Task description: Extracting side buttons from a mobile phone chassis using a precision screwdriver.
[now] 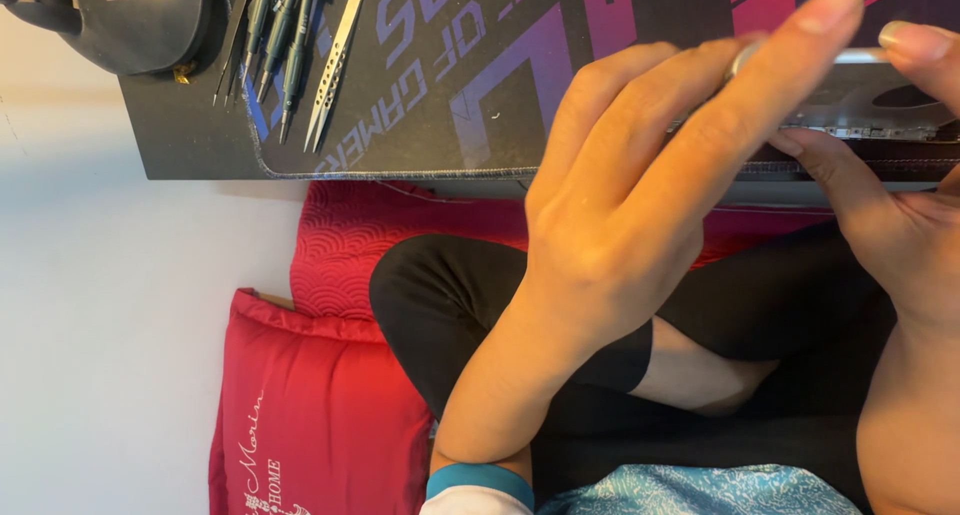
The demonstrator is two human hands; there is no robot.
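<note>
We see no box, tray or bowl here; the nearest thing to a holder is the dark printed desk mat (420, 95), and on its far left corner lies a loose row of slim hand tools (290, 45): one pair of silver tweezers (335, 60) and about four dark-handled drivers, their tips pointing toward the mat's near edge. A black rounded object (130, 20) sits just beside them.

Our left hand (610, 205) and right hand (900, 225) both close on one thin silver device panel (870, 100) at the mat's near right edge. Its long axis runs left to right, along the mat's edge, flat or nearly so. The left fingers (760, 85) are pinched over its end; the right fingers clamp it from both sides.

Below, two red cushions (310, 395) lie under our crossed legs (470, 295).
</note>
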